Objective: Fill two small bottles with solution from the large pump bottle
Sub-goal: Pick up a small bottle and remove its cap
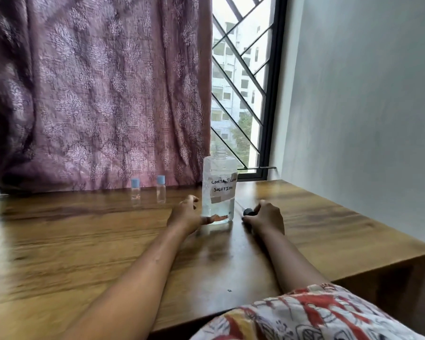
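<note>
The large clear bottle [219, 190], taped with a hand-written "solution" label, stands upright on the wooden table [84, 241] with its threaded neck uncovered. My left hand [185, 214] lies just left of its base, fingers spread, thumb reaching across the front of the base. To the bottle's right, my right hand [265, 217] is curled on the black pump head [247, 212], which lies on the table with its thin tube pointing away. Two small clear bottles with blue caps [135, 191] [161, 190] stand upright at the back, left of the large bottle.
A purple patterned curtain [96, 94] hangs right behind the small bottles. A barred window [241, 94] and a white wall [366, 106] close off the back right. The table's right edge [378, 229] drops off close to my right hand.
</note>
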A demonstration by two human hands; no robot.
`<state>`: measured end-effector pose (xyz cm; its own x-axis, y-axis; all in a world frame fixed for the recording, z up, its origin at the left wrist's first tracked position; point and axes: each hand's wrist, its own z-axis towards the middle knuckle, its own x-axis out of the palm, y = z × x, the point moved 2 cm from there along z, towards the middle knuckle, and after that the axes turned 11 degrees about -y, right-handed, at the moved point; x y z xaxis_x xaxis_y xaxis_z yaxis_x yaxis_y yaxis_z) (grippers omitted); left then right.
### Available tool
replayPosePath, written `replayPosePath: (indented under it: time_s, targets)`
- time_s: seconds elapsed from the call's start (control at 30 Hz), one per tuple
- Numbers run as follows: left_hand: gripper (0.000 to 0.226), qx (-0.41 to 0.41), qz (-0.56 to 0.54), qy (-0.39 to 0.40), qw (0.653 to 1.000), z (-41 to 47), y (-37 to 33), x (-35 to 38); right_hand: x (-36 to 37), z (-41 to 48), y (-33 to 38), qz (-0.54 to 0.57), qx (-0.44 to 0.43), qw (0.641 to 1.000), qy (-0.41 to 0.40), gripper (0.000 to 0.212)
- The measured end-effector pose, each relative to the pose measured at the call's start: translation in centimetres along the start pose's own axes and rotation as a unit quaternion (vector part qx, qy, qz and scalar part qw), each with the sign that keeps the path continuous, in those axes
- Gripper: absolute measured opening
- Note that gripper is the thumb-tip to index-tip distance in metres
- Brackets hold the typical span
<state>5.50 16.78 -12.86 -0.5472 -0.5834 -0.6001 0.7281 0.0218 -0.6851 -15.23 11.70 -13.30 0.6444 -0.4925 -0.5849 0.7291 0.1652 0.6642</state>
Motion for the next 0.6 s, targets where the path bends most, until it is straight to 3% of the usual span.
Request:
replayPosePath:
  time_s: [0.13, 0.23, 0.33, 0.4, 0.47, 0.6]
  targets:
    - [0.082, -0.004, 0.017, 0.014, 1.000, -0.1, 0.6, -0.8, -0.4, -0.6, 0.3, -0.050, -0.032, 0.998, -0.036, 0.052]
    - [0.084, -0.012, 0.021, 0.013, 1.000, 0.3, 1.3, -2.4, -1.5, -1.6, 1.7, -0.056, -0.061, 0.992, -0.099, 0.049]
    - [0.081, -0.029, 0.022, -0.001, 0.999, 1.1, 3.0, -5.0, -2.5, -3.4, 4.4, 0.038, -0.106, 0.975, -0.191, 0.032]
    - [0.082, -0.043, 0.027, -0.014, 0.999, 1.7, 4.4, -6.8, -2.8, -5.3, 6.5, 0.137, -0.167, 0.944, -0.249, 0.019]
    - [0.079, -0.055, 0.028, -0.026, 0.998, 2.1, 5.8, -8.3, -2.3, -7.3, 9.2, 0.206, -0.236, 0.921, -0.229, 0.015]
    - [0.076, -0.077, -0.023, -0.036, 0.996, 2.4, 7.8, -10.1, 1.9, -9.6, 14.7, 0.248, -0.294, 0.921, -0.055, 0.008]
